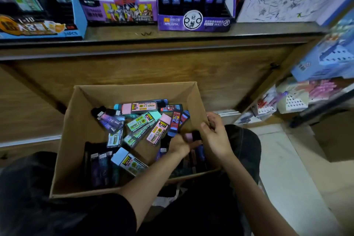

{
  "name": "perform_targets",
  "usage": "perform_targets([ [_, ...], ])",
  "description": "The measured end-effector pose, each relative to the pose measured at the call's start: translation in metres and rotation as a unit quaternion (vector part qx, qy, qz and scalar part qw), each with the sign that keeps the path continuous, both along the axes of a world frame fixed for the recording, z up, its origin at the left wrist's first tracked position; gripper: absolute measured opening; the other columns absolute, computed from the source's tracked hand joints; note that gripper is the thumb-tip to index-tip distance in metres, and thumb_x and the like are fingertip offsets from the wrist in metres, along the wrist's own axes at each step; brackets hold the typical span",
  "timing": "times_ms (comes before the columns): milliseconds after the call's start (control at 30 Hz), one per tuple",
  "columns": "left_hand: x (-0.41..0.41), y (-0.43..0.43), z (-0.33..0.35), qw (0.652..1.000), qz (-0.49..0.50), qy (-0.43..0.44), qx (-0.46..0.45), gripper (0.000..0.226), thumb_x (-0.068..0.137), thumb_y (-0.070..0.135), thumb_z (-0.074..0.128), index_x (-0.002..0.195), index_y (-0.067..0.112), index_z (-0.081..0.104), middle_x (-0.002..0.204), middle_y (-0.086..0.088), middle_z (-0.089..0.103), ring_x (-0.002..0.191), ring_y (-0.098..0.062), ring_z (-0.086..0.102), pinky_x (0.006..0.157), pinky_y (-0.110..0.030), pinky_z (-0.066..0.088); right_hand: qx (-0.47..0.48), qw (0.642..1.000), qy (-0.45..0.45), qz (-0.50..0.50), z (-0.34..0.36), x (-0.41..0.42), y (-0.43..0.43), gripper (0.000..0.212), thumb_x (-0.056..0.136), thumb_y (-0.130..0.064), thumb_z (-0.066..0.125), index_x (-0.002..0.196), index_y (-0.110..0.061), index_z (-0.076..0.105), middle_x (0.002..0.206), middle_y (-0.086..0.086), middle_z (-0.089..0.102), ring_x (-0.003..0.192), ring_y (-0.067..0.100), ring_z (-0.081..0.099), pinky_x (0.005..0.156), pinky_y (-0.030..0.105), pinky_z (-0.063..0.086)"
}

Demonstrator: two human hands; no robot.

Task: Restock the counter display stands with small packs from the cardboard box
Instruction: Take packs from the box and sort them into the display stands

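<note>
Packs [140,120] (some marked "200") in cardboard box [66,140] — left hand [179,146] fingers grasp one; right hand [215,138] unclear.

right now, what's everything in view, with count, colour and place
cardboard box: one, brown, in front of the counter
small packs: many, green, pink, blue, purple, red, loose in the box
display stands: three, blue and purple, on the counter
counter: one, brown wood, behind the box
scribbled sheet: one, white, top right
shelf goods: several, blue, pink, white, far right
left hand: over packs, fingers hidden
right hand: gripping dark packs by the box's right wall
</note>
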State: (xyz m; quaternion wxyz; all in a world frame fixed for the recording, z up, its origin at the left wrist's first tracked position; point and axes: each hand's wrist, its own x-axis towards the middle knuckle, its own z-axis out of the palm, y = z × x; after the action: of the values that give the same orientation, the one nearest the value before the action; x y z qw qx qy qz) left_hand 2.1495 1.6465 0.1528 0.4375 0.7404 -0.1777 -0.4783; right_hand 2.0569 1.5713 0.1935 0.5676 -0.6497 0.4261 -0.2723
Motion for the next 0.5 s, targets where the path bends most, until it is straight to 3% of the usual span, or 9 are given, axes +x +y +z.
perform_targets([
  [300, 0.005, 0.005, 0.005, 0.993, -0.024, 0.093, -0.073, 0.039, 0.081, 0.009, 0.071, 0.119, 0.008, 0.062, 0.114, -0.007, 0.067, 0.103, -0.017, 0.062, 0.088, -0.024, 0.049, -0.015, 1.000, -0.001, 0.011, -0.001, 0.004, 0.002, 0.030, 0.091, -0.001, 0.053, 0.117, -0.016, 0.048, 0.112, 0.001, 0.060, 0.106, 0.008, 0.057, 0.093, 0.019, 0.044],
  [400, 0.011, 0.012, 0.007, 0.992, 0.002, 0.096, -0.080, 0.027, 0.086, 0.009, 0.066, 0.112, 0.004, 0.065, 0.107, -0.012, 0.068, 0.097, -0.022, 0.064, 0.087, -0.029, 0.050, -0.016, 1.000, -0.001, 0.015, 0.001, 0.002, 0.004, 0.031, 0.091, 0.000, 0.053, 0.114, -0.020, 0.048, 0.109, -0.008, 0.059, 0.101, -0.005, 0.057, 0.086, 0.009, 0.043],
  [500, 0.023, 0.019, 0.011, 0.991, 0.045, 0.081, -0.093, 0.013, 0.087, 0.008, 0.064, 0.099, 0.011, 0.066, 0.092, -0.004, 0.069, 0.087, -0.015, 0.063, 0.075, -0.020, 0.050, -0.034, 0.999, 0.025, 0.014, 0.005, 0.003, 0.005, 0.031, 0.090, -0.001, 0.054, 0.114, -0.020, 0.049, 0.111, -0.003, 0.059, 0.105, 0.007, 0.057, 0.092, 0.016, 0.044],
])
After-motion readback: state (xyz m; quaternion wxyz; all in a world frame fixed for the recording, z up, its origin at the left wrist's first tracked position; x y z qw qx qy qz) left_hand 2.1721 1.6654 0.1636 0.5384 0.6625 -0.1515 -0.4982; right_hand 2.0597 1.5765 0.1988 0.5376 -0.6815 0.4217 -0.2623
